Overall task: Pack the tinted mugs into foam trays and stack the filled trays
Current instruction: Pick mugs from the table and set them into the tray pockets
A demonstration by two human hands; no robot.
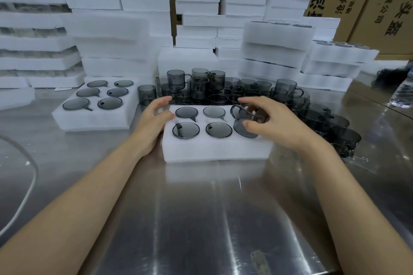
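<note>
Smoke-grey tinted glass mug (248,121) being gripped, tilted, by right hand (274,125), thumb and fingers curled round its wall, over right-end pockets of white six-pocket foam tray (214,149). Four pockets between hands being occupied by seated mugs. Tray's left edge being steadied by left hand (154,123), fingers relaxed, nothing clasped. Heap of loose grey mugs (207,87) lying just beyond both hands. Risk judged: tilted mug being pressed down with handle off its slot, foam being torn or glass chipped.

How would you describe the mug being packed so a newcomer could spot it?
On the steel table, find the nearest foam tray. At its right end the right hand holds one mug, tilted above the foam; its four neighbours sit sunk flush.
</note>
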